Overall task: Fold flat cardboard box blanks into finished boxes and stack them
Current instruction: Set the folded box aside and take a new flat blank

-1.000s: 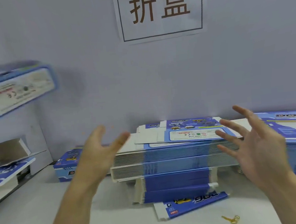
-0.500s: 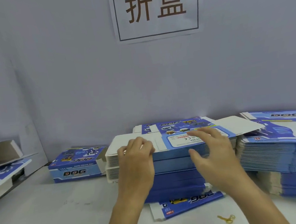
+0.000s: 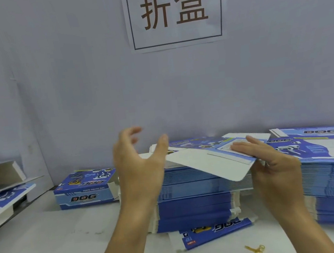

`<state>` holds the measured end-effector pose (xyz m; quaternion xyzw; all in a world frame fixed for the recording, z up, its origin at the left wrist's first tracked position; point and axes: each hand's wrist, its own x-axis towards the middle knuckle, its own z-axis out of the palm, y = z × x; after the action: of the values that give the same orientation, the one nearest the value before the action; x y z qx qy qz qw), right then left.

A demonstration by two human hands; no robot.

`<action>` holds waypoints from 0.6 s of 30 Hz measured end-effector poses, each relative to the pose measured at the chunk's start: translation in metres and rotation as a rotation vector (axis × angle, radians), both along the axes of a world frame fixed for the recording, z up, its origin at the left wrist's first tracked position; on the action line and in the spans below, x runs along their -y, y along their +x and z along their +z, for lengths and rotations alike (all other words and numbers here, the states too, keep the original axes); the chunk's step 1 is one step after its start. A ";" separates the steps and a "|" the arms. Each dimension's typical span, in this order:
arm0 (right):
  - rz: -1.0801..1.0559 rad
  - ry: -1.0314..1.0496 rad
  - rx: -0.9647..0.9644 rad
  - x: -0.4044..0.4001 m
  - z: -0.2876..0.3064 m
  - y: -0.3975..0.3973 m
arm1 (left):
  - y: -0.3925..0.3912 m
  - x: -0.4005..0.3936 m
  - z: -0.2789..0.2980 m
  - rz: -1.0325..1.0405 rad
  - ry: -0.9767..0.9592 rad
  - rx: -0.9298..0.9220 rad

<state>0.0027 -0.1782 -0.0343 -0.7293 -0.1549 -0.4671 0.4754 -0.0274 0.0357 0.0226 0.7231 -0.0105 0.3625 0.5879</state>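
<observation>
A tall stack of flat blue and white box blanks (image 3: 195, 193) stands in the middle of the table. My right hand (image 3: 267, 161) pinches the top blank (image 3: 210, 163) at its right end, thumb on top and fingers underneath, and holds it tilted above the stack. My left hand (image 3: 137, 162) hovers at the blank's left end with its fingers loosely spread, holding nothing. A finished blue box marked DOG (image 3: 84, 189) lies on the table to the left of the stack.
A second stack of blanks (image 3: 329, 172) fills the right side. One loose blank (image 3: 215, 233) lies in front of the middle stack, with a small gold clip (image 3: 256, 249) near it. Part-folded boxes (image 3: 3, 189) sit on a shelf at far left. A sign hangs on the wall.
Both hands came down onto the middle stack, then my right hand lifted the top blank off it. My left hand rose from the stack and opened beside the blank.
</observation>
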 end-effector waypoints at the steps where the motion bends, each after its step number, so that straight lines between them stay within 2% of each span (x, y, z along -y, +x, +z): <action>1: 0.008 -0.010 0.033 -0.001 0.000 0.000 | 0.002 -0.003 0.000 -0.033 -0.091 -0.179; 3: -0.001 -0.056 0.123 -0.007 0.001 -0.001 | 0.005 -0.010 -0.002 -0.379 -0.329 -0.364; 5: -0.004 -0.098 0.199 -0.014 0.003 -0.004 | 0.004 -0.019 -0.002 -0.728 -0.527 -0.391; 7: -0.004 -0.133 0.201 -0.017 0.004 -0.005 | 0.001 -0.025 -0.003 -0.921 -0.533 -0.377; 9: 0.008 -0.189 0.094 -0.015 0.004 -0.004 | 0.004 -0.026 -0.008 -0.923 -0.424 -0.364; 13: 0.088 -0.371 -0.293 -0.015 0.008 -0.006 | 0.007 -0.016 -0.014 -0.735 -0.287 -0.187; 18: 0.166 -0.181 -0.211 -0.030 0.013 -0.008 | 0.007 -0.003 -0.019 -0.643 -0.016 0.081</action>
<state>-0.0058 -0.1480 -0.0209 -0.7989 -0.2053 -0.3312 0.4581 -0.0208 0.0389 0.0033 0.6631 -0.2587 0.1867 0.6771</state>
